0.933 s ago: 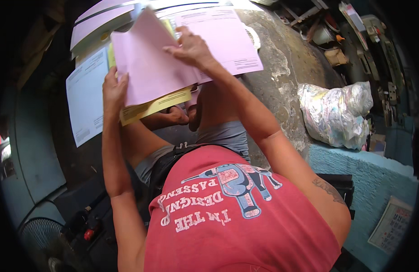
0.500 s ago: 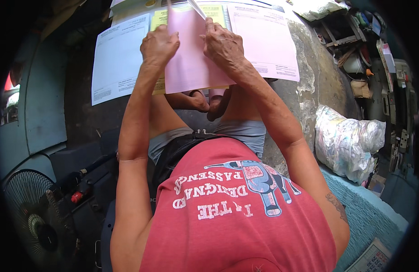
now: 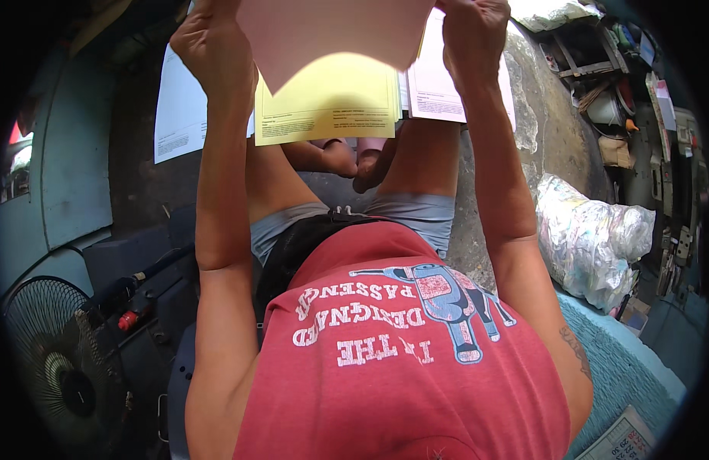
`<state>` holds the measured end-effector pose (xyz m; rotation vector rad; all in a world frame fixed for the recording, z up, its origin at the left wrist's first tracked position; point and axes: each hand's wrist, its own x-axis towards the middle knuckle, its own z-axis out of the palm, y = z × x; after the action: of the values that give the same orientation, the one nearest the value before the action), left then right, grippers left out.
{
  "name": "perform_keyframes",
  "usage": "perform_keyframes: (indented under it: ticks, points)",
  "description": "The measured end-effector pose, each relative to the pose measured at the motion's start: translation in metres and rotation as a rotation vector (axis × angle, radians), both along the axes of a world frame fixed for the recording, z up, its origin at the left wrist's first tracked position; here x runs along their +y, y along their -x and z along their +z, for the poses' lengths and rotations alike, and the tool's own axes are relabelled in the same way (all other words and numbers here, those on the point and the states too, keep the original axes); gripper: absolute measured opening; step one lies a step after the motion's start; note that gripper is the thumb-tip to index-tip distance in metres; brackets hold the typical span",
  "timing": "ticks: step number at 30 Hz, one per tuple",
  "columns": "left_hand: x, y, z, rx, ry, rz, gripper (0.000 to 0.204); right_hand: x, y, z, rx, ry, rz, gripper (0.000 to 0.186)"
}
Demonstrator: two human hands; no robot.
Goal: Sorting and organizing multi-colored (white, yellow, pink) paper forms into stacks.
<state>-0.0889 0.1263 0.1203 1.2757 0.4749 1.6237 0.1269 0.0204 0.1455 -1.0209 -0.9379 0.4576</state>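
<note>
gripping pink sheet [image 3: 331, 34], fingers [image 3: 205, 31] cropped

Two hands are up at the top: the left hand [image 3: 215, 47] and the right hand [image 3: 475, 34], one at each side of the papers. Four sheets of paper can be counted: one pink sheet [image 3: 335, 34] in front, one yellow sheet [image 3: 329, 103] behind it, one white sheet [image 3: 179, 107] at the left and one more white sheet [image 3: 439, 88] at the right. There is one electric fan [image 3: 59, 368] at the lower left, one bulging clear plastic bag [image 3: 588, 238] at the right, and one calculator [image 3: 623, 441] at the lower right corner.
</note>
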Motion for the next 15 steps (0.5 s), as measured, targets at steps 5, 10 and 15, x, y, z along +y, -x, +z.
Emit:
perform_keyframes:
  ticks: [5,10,15]
  points:
    - [-0.017,-0.011,0.005,-0.185,-0.178,-0.244,0.016,-0.01,0.014,-0.002,-0.079,-0.083,0.004,0.028]
    - [0.001,-0.015,-0.012,-0.142,-0.084,-0.084,0.012,-0.006,0.015,-0.016,-0.125,0.003,0.06,0.035]
    - [-0.005,-0.017,0.007,0.013,-0.331,-0.002,0.021,-0.008,0.01,-0.009,-0.093,-0.016,0.004,0.035]
